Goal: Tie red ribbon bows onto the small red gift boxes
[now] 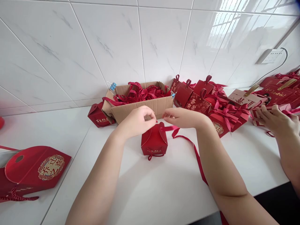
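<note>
A small red gift box [154, 142] with gold lettering and a red twisted cord on its front stands upright on the white table. My left hand [144, 118] is at its top, thumb and fingertips pinched on the red ribbon by the top flaps; little ribbon shows there. Just right of the box top, my right hand [181, 118] hovers with fingers loosely stretched and the thumb apart. Beneath it the long red ribbon [195, 150] leaves the box top and trails down behind my right forearm.
Behind stands a cardboard box [142, 107] of red ribbons [142, 93], a red box [98, 115] beside it. A larger red box [39, 168] lies left. Several red boxes [199, 100] crowd the right, where another person's hands [274, 120] work on a box.
</note>
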The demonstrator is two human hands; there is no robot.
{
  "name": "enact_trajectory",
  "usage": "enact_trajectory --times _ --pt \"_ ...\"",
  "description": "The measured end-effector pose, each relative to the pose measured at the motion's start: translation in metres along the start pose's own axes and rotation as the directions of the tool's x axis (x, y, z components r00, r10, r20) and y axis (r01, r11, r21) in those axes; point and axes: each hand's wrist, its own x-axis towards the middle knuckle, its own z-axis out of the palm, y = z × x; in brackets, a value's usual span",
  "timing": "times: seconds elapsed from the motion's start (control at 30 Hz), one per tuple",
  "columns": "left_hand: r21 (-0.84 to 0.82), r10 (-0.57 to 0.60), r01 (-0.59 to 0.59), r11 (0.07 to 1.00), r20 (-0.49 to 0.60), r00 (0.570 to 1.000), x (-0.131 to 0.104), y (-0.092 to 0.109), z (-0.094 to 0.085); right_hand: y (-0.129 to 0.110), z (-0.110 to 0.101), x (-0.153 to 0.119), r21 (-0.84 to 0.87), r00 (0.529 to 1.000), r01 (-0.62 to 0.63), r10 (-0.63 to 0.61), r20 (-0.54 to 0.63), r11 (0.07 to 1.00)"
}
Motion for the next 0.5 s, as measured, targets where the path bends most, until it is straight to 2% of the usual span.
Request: enact_trajectory --times 0.07,0.13,0.23,0.3,0.33,0.4,0.43,0.5 --pt "-0.136 -0.002 -0.009 0.991 -0.078 0.997 -0.002 0.004 -0.003 -0.001 0.001 0.0 0.088 0.992 0.091 -0.083 -0.091 0.992" --pt "-0.299 0.004 -0.041 0.953 -0.123 0.992 -0.003 0.008 -0.006 -0.003 0.004 0.002 0.218 0.965 0.239 -0.207 -0.16 0.946" --pt "-0.543 0.025 -0.138 0.829 -0.21 0.977 -0.003 0.012 -0.01 -0.01 0.011 0.007 0.443 0.888 0.46 -0.399 -0.229 0.77" --pt "-0.625 0.012 -0.191 0.757 -0.279 0.96 -0.004 0.013 -0.013 -0.015 0.015 0.01 0.573 0.854 0.506 -0.468 -0.228 0.644" --pt "-0.624 -0.005 -0.195 0.757 -0.304 0.953 -0.005 0.013 -0.015 -0.017 0.017 0.012 0.622 0.854 0.498 -0.469 -0.226 0.605" --pt "-0.53 -0.048 -0.126 0.838 -0.302 0.952 -0.01 0.013 -0.019 -0.019 0.019 0.013 0.673 0.877 0.461 -0.414 -0.244 0.578" --pt "-0.438 -0.078 -0.048 0.897 -0.264 0.961 -0.013 0.012 -0.02 -0.019 0.018 0.013 0.682 0.888 0.448 -0.374 -0.267 0.577" --pt "-0.178 -0.167 0.146 0.973 -0.107 0.98 -0.019 0.01 -0.019 -0.017 0.016 0.012 0.69 0.898 0.438 -0.307 -0.314 0.576"
